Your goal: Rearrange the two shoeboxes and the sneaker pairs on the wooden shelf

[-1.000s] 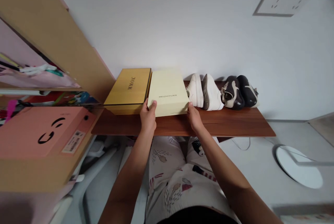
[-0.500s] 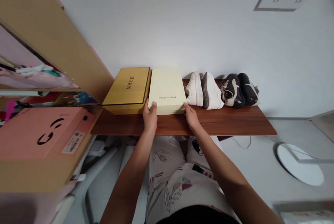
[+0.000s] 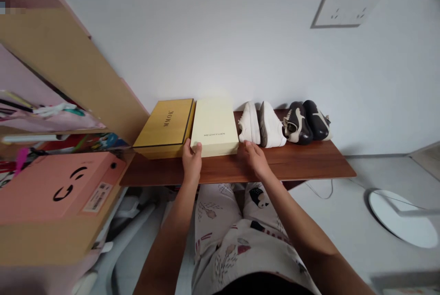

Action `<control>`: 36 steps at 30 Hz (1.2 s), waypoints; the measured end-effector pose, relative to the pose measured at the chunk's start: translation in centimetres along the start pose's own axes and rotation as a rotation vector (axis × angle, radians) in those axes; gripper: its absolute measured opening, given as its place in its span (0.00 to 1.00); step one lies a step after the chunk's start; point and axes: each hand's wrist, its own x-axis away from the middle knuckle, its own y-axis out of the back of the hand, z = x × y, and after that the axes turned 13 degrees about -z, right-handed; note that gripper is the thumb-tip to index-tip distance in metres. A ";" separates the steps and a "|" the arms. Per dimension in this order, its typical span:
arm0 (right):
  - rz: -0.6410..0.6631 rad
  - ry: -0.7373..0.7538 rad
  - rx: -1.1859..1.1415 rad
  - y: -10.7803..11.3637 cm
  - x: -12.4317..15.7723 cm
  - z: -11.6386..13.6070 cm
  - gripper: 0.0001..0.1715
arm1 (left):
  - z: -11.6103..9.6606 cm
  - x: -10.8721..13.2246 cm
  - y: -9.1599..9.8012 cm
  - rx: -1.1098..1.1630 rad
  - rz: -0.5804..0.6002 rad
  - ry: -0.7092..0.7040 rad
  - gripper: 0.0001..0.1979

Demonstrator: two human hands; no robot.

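Note:
A cream shoebox [image 3: 215, 120] marked MEIZHIYUAN lies flat on a brown wooden shelf [image 3: 220, 171], against the wall. My left hand [image 3: 191, 161] is at its front left corner, thumb on the front face and fingers along the left side. My right hand [image 3: 253, 157] is just off the front right corner, close to the heel of a white sneaker [image 3: 250, 125]; its fingers are loosely extended and partly blurred. Left of the cream box sits a yellow shoebox [image 3: 168, 123] marked MMOK, beside my left fingers.
Right of the white pair stands a pair of dark shoes [image 3: 299, 123]. A pink box [image 3: 58, 187] lies on a desk unit [image 3: 113, 79] at the left. A socket plate [image 3: 347, 6] is on the wall, and a round white base [image 3: 402, 217] is at lower right.
My right hand has come away from the cream box's corner and shifted toward the white sneaker. My left hand remains at the left corner. The whole view has shifted slightly.

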 end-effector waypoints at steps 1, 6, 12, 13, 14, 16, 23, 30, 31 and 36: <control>-0.028 0.020 -0.006 0.9 -0.2 0.5 0.34 | -0.7 0.8 0.1 -0.036 -0.034 -0.059 0.33; -0.203 0.142 0.028 6.0 -2.6 2.0 0.34 | -4.1 5.8 -2.6 -0.051 0.044 -0.312 0.31; -0.428 0.136 0.207 9.7 -6.0 -0.2 0.39 | -3.8 9.4 -11.5 -0.116 0.477 -0.172 0.32; -0.447 0.122 0.241 10.0 -6.4 -0.6 0.40 | -3.4 9.5 -12.9 -0.181 0.468 -0.154 0.34; -0.454 0.108 0.270 10.1 -6.7 -1.0 0.41 | -3.0 9.5 -14.1 -0.250 0.449 -0.133 0.37; -0.440 0.085 0.312 10.3 -7.3 -1.6 0.43 | -2.3 9.1 -15.9 -0.365 0.405 -0.079 0.43; -0.202 0.090 0.371 11.0 -9.2 -2.1 0.45 | -0.3 7.4 -17.6 -0.305 0.336 0.043 0.44; 0.158 0.225 0.380 12.5 -11.4 0.7 0.34 | -2.9 7.3 -17.7 -0.550 0.342 -0.138 0.41; 0.162 0.252 0.463 12.8 -11.5 1.3 0.33 | -3.3 7.4 -17.7 -0.592 0.356 -0.197 0.40; 0.191 0.342 0.916 12.7 -11.2 4.3 0.32 | -5.1 7.7 -18.2 -0.802 0.444 -0.514 0.36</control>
